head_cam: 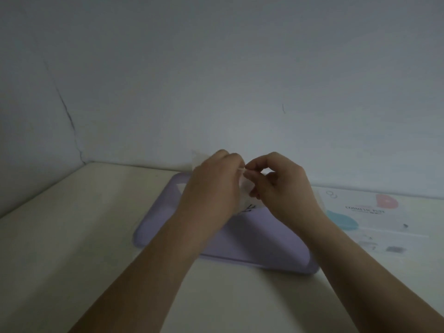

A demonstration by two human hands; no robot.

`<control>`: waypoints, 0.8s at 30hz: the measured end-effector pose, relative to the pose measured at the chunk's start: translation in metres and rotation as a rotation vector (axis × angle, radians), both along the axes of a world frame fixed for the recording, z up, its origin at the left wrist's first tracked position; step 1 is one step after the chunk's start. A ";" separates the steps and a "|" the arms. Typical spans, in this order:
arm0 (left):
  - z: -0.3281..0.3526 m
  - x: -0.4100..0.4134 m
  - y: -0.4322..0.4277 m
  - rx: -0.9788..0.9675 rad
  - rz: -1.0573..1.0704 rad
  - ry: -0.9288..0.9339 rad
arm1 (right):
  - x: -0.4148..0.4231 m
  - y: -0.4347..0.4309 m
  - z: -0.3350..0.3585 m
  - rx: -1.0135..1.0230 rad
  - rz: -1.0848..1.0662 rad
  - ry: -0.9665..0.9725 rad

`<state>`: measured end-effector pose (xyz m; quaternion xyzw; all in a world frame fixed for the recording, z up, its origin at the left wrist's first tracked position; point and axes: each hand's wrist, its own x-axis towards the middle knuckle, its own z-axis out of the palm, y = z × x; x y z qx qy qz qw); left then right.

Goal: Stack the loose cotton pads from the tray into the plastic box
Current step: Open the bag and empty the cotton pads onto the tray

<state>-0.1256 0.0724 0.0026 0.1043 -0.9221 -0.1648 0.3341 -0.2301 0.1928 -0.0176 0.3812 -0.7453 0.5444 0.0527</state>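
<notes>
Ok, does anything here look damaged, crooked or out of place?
A dark crack runs down the wall to the table's back left corner; that looks like damage. Nothing looks spilled: the left hand and right hand pinch cotton pads above the lilac tray.

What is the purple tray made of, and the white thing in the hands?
The tray looks like smooth matte plastic, maybe silicone: even lilac colour, rounded corners, raised rim. The cotton pad pinched between the left hand and right hand looks like thin, soft fibre: white, limp, dull. Blur leaves both uncertain.
</notes>
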 end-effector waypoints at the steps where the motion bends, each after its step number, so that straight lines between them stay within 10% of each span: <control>1: -0.001 -0.001 -0.004 0.002 -0.007 0.037 | -0.002 0.001 -0.001 0.014 -0.006 0.004; 13: -0.008 0.008 -0.064 0.054 0.278 0.122 | -0.045 0.016 -0.025 0.234 -0.346 0.072; 24: -0.023 -0.003 -0.039 -0.047 0.075 -0.077 | -0.041 0.016 -0.008 -0.058 -0.178 0.216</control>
